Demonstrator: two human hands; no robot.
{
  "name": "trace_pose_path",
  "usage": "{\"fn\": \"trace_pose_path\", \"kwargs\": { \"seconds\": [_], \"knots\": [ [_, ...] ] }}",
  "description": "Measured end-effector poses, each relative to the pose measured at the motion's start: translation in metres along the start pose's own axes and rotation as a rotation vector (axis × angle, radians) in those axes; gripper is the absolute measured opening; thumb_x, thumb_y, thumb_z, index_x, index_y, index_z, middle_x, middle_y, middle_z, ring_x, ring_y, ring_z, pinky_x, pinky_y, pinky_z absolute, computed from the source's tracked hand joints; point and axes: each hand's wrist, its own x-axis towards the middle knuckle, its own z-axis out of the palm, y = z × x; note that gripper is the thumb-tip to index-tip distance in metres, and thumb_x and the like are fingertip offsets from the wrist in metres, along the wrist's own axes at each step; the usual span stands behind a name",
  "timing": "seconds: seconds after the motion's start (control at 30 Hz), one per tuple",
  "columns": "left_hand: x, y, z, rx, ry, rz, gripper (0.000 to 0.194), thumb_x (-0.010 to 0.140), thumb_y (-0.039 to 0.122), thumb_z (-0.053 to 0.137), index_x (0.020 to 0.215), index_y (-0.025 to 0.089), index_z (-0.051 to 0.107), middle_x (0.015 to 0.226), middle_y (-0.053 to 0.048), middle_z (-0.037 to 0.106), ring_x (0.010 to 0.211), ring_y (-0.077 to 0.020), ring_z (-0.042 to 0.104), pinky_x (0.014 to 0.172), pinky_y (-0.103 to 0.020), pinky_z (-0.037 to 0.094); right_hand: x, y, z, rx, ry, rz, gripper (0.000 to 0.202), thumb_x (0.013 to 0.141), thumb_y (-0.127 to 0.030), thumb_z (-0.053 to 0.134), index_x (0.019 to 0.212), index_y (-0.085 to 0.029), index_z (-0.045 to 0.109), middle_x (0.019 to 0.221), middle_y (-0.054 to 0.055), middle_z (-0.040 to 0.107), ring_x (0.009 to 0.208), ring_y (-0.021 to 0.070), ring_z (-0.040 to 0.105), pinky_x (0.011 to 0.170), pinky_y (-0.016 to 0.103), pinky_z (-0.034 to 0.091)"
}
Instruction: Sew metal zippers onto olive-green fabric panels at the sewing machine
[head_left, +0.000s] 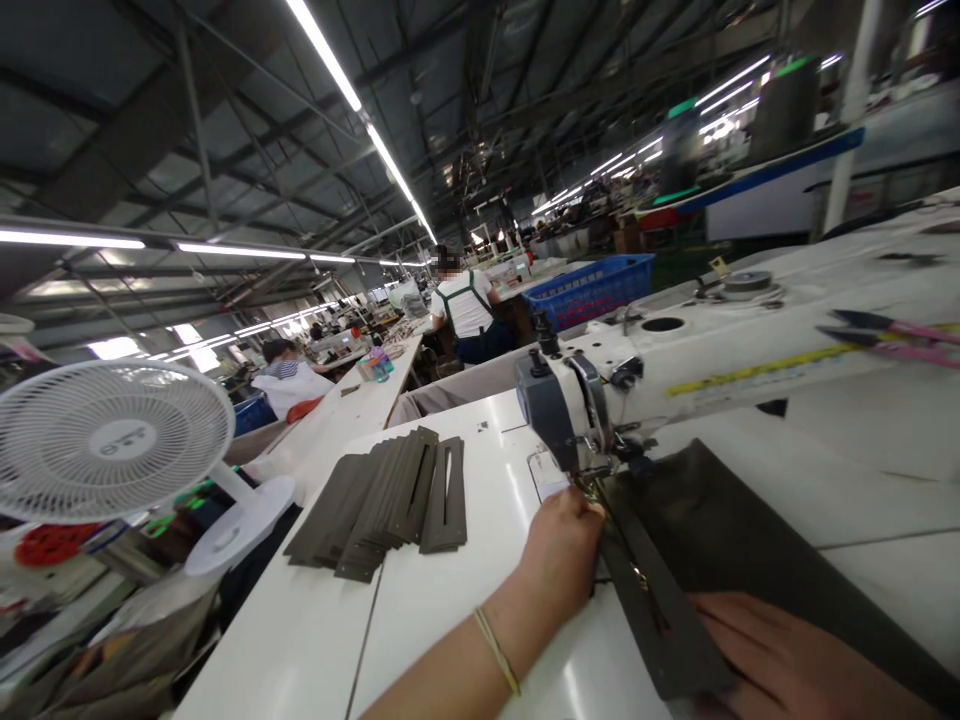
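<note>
Left hand (564, 548) is right up at the needle (586, 478), fingers curled and pinching the near end of the strip (651, 610), knuckles toward the sewing machine (675, 370). Right hand (780, 665) lies flat at the bottom edge of the view, fingers spread and pressing the strip's tail and the dark fabric (742, 545) onto the table (450, 600).

The strip is the thing to watch: a long olive piece with a slot down its middle, its long axis running from the needle at about 11 o'clock down to 5 o'clock, toward the right hand. So the left hand sits at the feeding end, touching the presser foot area, and the right hand anchors the far end, well back from the needle. Left is clearly the nearer hand to the stitch point. I'd judge that any feed runs along that diagonal line, away from the body toward 11 o'clock.

The fabric spreads under the machine arm out to 3 o'clock. At 9 o'clock from the left hand, well apart, lies a fanned stack (390, 505) of the same slotted pieces. A white fan (112, 440) stands farther out at 9 o'clock.
</note>
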Motion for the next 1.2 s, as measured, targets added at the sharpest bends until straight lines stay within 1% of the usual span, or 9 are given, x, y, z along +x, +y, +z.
{"fn": "trace_pose_path", "kwargs": {
  "seconds": [0.1,0.2,0.27,0.33,0.43,0.6,0.73,0.93,1.2],
  "knots": [
    [-0.008,0.004,-0.009,-0.055,-0.001,0.017,0.023,0.085,0.012,0.059,0.106,0.013,0.067,0.106,-0.011,0.065,0.096,-0.0231,0.065,0.089,-0.039,0.057,-0.004,-0.021,0.013,-0.084,0.135,0.068,0.039,0.084,-0.002,0.037,0.086,-0.023,0.07,0.09,0.005,0.075,0.087,0.0198,0.068,0.082,0.032,0.055],
    [-0.024,0.012,-0.014,-0.095,0.043,0.06,0.031,0.087,0.015,0.06,0.117,0.015,0.064,0.119,-0.011,0.066,0.108,-0.0239,0.065,0.104,-0.047,0.048,-0.01,-0.03,0.028,-0.124,0.215,0.103,0.042,0.082,-0.002,0.034,0.095,-0.019,0.071,0.088,0.01,0.074,0.089,0.0257,0.067,0.082,0.041,0.056],
    [-0.034,0.019,-0.014,-0.09,0.074,0.068,0.028,0.089,0.015,0.057,0.116,0.016,0.065,0.122,-0.01,0.067,0.112,-0.0229,0.064,0.108,-0.046,0.045,-0.013,-0.031,0.032,-0.126,0.181,0.061,0.042,0.082,-0.002,0.035,0.1,-0.016,0.07,0.091,0.011,0.074,0.092,0.0278,0.066,0.082,0.044,0.056],
    [-0.039,0.025,-0.011,-0.067,0.088,0.07,0.026,0.089,0.013,0.057,0.114,0.016,0.066,0.122,-0.01,0.068,0.113,-0.0215,0.064,0.107,-0.042,0.047,-0.014,-0.03,0.031,-0.112,0.137,0.046,0.042,0.081,0.0,0.036,0.101,-0.016,0.07,0.094,0.011,0.074,0.095,0.0266,0.066,0.085,0.042,0.055],
    [-0.04,0.03,-0.01,-0.031,0.085,0.075,0.025,0.086,0.013,0.06,0.111,0.015,0.066,0.121,-0.01,0.069,0.113,-0.0216,0.065,0.104,-0.04,0.05,-0.012,-0.027,0.024,-0.087,0.161,0.081,0.042,0.082,0.002,0.036,0.097,-0.017,0.07,0.094,0.009,0.074,0.095,0.023,0.067,0.086,0.038,0.055],
    [-0.035,0.031,-0.012,-0.02,0.093,0.088,0.021,0.086,0.019,0.065,0.106,0.014,0.067,0.116,-0.011,0.071,0.109,-0.0229,0.067,0.103,-0.04,0.052,-0.011,-0.021,0.015,-0.134,0.091,-0.021,0.036,0.083,-0.002,0.039,0.092,-0.018,0.07,0.088,0.007,0.075,0.089,0.0216,0.068,0.083,0.034,0.057],
    [-0.031,0.029,-0.013,-0.025,0.099,0.097,0.018,0.085,0.018,0.066,0.102,0.012,0.068,0.112,-0.012,0.071,0.104,-0.0242,0.068,0.1,-0.04,0.053,-0.012,-0.021,0.02,-0.146,0.094,-0.015,0.038,0.081,-0.002,0.037,0.092,-0.017,0.07,0.087,0.009,0.074,0.088,0.024,0.068,0.084,0.037,0.057],
    [-0.022,0.022,-0.013,-0.013,0.098,0.112,0.013,0.09,0.017,0.061,0.1,0.015,0.068,0.11,-0.011,0.071,0.101,-0.0238,0.068,0.098,-0.042,0.054,-0.008,-0.021,0.032,-0.046,0.21,0.141,0.045,0.078,0.003,0.033,0.09,-0.019,0.071,0.078,0.006,0.073,0.083,0.0201,0.068,0.086,0.034,0.056],
    [-0.013,0.014,-0.009,-0.037,0.118,0.041,0.01,0.089,0.017,0.063,0.098,0.016,0.066,0.096,-0.008,0.068,0.09,-0.0231,0.066,0.083,-0.037,0.059,-0.003,0.0,0.034,-0.051,0.125,0.092,0.046,0.083,0.003,0.032,0.094,-0.018,0.071,0.082,0.006,0.073,0.084,0.019,0.067,0.082,0.031,0.055]
  ]
}}
